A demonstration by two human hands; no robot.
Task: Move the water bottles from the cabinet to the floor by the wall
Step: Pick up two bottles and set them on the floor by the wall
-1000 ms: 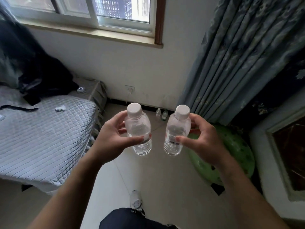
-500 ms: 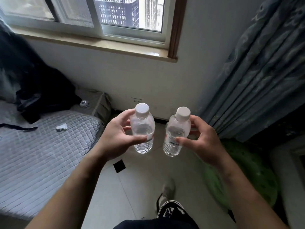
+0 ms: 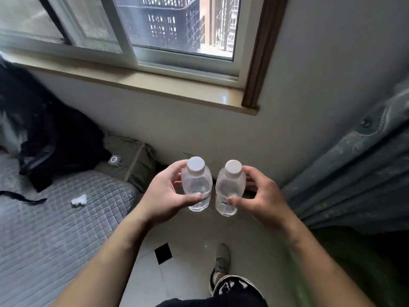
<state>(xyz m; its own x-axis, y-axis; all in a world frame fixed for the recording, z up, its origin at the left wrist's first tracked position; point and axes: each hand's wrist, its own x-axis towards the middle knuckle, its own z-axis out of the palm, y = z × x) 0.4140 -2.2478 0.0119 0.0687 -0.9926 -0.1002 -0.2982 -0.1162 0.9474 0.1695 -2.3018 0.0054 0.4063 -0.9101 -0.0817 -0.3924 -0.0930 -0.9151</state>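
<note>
A pale wall (image 3: 199,129) is seen ahead, under a window sill (image 3: 177,89). The floor (image 3: 188,278) is seen below. Its far edge, where it meets the wall, is mostly hidden behind the hands. A grey bed (image 3: 55,229) is seen along the floor's left edge, and a dark curtain (image 3: 354,178) hangs along its right edge. A shoe (image 3: 221,258) is planted on the floor near the bottom of the view.

The left hand (image 3: 163,196) is wrapped round the left bottle (image 3: 197,185), with the thumb laid across the front and the fingers curled behind. The right hand (image 3: 265,202) is wrapped round the right bottle (image 3: 230,189) in the same way. Nothing else is held.

Both water bottles are held up in the air, well above the floor. They are side by side and just apart. Each one is held upright, with its long side running up and down. A white cap (image 3: 195,166) is on top of each, and the bottoms are pointed at the floor.

The spot by the wall lies ahead of the hands and down. So the bottles likely need to be carried a little forward and then lowered, bottoms first, so they are left standing. Neither hand is nearer the wall, so both bottles could be set down together. The cabinet is not seen.
</note>
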